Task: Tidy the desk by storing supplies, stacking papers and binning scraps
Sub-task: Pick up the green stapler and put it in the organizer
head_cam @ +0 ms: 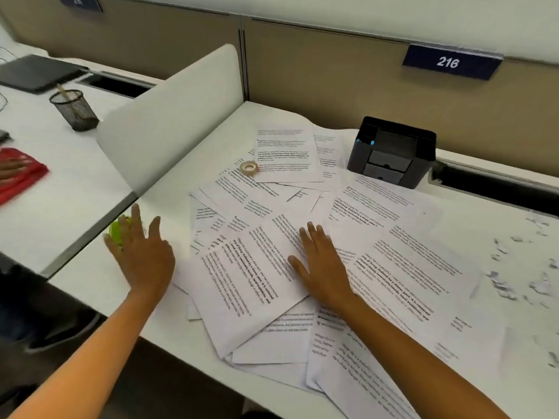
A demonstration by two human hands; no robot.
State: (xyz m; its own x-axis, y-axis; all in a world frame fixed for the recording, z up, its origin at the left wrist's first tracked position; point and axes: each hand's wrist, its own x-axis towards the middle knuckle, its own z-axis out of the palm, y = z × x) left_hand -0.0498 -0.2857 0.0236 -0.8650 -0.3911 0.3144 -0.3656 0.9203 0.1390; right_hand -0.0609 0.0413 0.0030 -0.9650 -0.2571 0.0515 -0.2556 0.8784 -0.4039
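Note:
Several printed sheets of paper (pixel 402 261) lie scattered and overlapping across the white desk (pixel 169 309). My right hand (pixel 322 264) rests flat on the sheets near the middle, fingers spread. My left hand (pixel 142 255) hovers open at the desk's left edge, over a small lime-green object (pixel 116 232) that it partly hides. A roll of clear tape (pixel 249 168) sits on the papers farther back. A black desk organiser (pixel 393 152) with small drawers stands at the back. Torn paper scraps (pixel 514 276) are strewn on the right.
A white divider panel (pixel 172 116) separates this desk from the neighbouring one on the left, where a mesh pen cup (pixel 74 110), a dark laptop (pixel 36 72) and a red item (pixel 21 176) under another person's hand lie. A cable slot (pixel 496 189) runs behind the organiser.

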